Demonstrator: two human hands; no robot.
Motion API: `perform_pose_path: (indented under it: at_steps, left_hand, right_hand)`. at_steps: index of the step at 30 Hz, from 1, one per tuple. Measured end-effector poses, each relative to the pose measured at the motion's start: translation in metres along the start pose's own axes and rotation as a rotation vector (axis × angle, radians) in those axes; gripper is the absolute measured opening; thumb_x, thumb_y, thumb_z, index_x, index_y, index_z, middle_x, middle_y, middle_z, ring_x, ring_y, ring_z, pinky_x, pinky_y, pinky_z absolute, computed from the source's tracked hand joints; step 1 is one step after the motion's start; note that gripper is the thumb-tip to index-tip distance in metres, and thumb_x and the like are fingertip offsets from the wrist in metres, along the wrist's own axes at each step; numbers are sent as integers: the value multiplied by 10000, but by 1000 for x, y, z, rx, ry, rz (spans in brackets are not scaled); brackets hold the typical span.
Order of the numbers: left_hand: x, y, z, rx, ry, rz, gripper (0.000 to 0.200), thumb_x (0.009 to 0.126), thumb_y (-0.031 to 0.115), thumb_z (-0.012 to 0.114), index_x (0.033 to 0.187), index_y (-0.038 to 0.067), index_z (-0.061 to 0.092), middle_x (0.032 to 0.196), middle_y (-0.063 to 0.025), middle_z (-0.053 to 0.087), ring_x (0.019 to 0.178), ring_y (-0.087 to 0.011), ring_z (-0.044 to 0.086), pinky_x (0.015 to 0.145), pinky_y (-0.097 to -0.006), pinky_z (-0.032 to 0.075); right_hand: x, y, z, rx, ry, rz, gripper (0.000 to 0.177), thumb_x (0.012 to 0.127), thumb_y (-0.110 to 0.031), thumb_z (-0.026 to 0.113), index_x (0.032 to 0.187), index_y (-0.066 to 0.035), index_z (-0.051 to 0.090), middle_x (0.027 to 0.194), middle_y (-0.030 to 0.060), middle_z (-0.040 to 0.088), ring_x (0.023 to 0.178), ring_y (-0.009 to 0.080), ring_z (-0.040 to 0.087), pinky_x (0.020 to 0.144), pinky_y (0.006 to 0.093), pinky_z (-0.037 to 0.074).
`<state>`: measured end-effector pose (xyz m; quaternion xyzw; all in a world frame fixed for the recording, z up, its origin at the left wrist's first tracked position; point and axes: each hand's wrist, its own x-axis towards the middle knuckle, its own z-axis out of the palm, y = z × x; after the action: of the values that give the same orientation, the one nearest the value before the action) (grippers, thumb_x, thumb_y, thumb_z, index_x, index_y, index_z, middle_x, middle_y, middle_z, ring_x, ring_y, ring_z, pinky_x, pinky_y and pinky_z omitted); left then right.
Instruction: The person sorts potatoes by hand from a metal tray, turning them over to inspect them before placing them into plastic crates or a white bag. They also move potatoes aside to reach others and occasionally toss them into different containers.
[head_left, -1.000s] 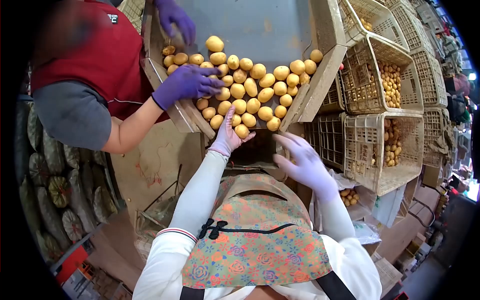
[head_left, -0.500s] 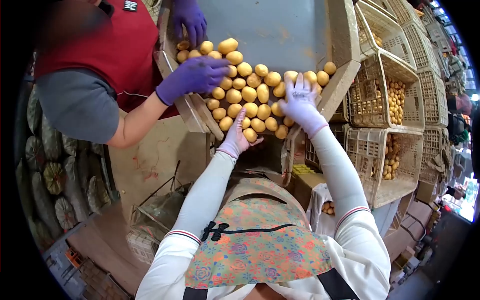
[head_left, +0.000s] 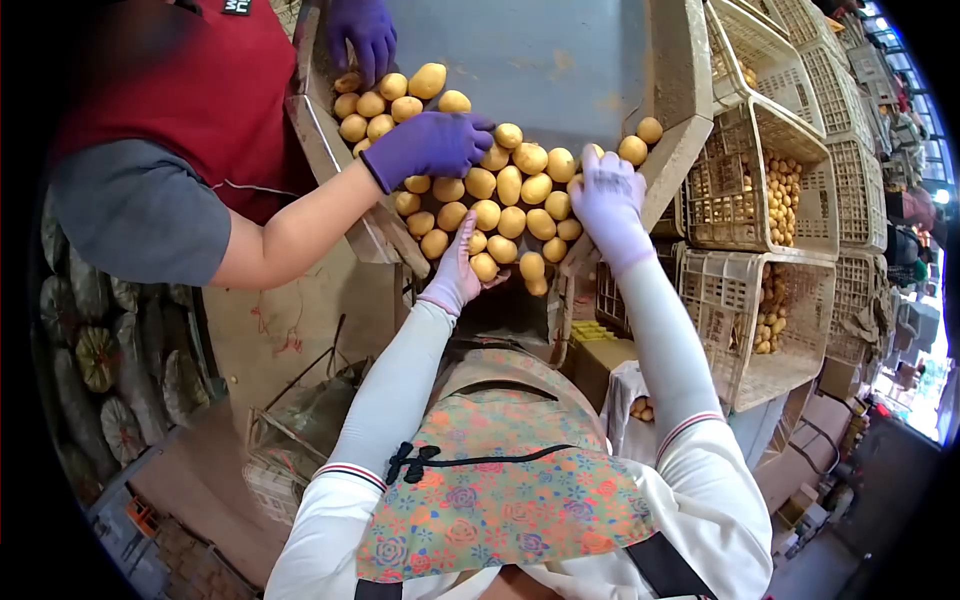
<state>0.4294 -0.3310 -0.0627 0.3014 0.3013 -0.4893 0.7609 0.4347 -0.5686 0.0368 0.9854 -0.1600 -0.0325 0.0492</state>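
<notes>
Yellow-brown potatoes (head_left: 509, 185) crowd the lower end of a grey metal chute (head_left: 530, 60). My left hand (head_left: 459, 268), in a pale glove, is at the chute's lower opening with its fingers spread, touching potatoes and closed on none. Over on the right side, my right hand (head_left: 608, 198), also gloved, lies palm down with fingers apart, against a few potatoes near the side wall. Two potatoes (head_left: 533, 268) are at the open lip between my hands. A co-worker's purple-gloved hand (head_left: 430, 148) reaches over the potatoes from the left.
The co-worker's other purple glove (head_left: 364, 38) is at the chute's upper left. Stacked plastic crates (head_left: 715, 200), some with potatoes, stand on the right. Filled sacks (head_left: 100, 350) lie at the far left. Below the chute, a wire-framed basket (head_left: 275, 480) stands at the left.
The view has shifted slightly. Two potatoes now hang over the lip between my hands. My right hand has moved up a little over the potatoes, and the co-worker's near hand has moved right.
</notes>
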Motion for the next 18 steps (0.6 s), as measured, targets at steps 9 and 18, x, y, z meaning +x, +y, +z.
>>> perform_pose_path:
  at_steps: [9, 18]
  left_hand:
    - [-2, -3, -1, 40, 19, 52, 683, 895, 672, 637, 1449, 314, 457, 1433, 20, 553, 1278, -261, 562, 953, -642, 463]
    - [-1, -11, -7, -36, 26, 128, 582, 929, 575, 645, 1415, 306, 473, 1412, 19, 555, 1191, -278, 620, 904, -630, 504]
  right_hand:
    - [1, 1, 7, 328, -70, -78, 515, 874, -248, 628, 1359, -96, 545, 1374, 215, 565, 1272, 403, 554, 1003, 460, 489]
    - [-62, -51, 14, 143, 117, -141, 655, 801, -210, 701, 1396, -13, 513, 1578, 255, 292, 1470, 482, 243, 1148, 590, 267]
